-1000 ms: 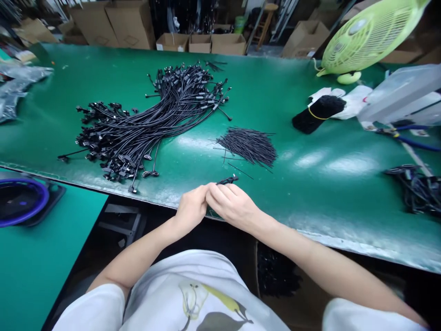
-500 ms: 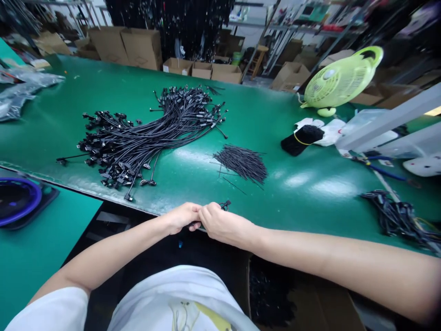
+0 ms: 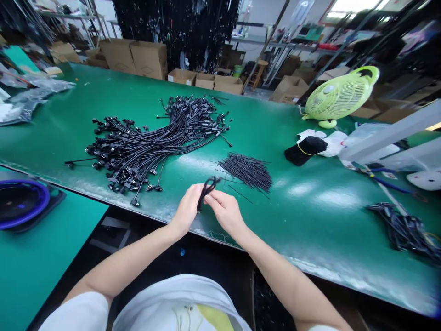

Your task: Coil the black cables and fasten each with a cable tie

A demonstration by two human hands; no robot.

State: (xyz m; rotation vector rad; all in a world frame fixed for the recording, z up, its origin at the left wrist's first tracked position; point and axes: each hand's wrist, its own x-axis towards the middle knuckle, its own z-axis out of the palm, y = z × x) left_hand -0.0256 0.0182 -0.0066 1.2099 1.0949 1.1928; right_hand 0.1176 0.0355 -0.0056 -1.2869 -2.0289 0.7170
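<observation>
Noting cardboard boxes (image 3: 229, 85) standing open beyond the bench (image 3: 303, 230), without making out their contents. Noting plastic bags (image 3: 41, 94) lying at the bench's left end, running out of view. Gripping a black cable (image 3: 206, 186), slim and folded into upright loops, with the fingers of the left hand (image 3: 188, 208) and the right hand (image 3: 227, 210), over the bench's near edge and near a pile of thin black strips (image 3: 246, 172). Losing sight of part of the cable and some fingertips behind the hands.
</observation>
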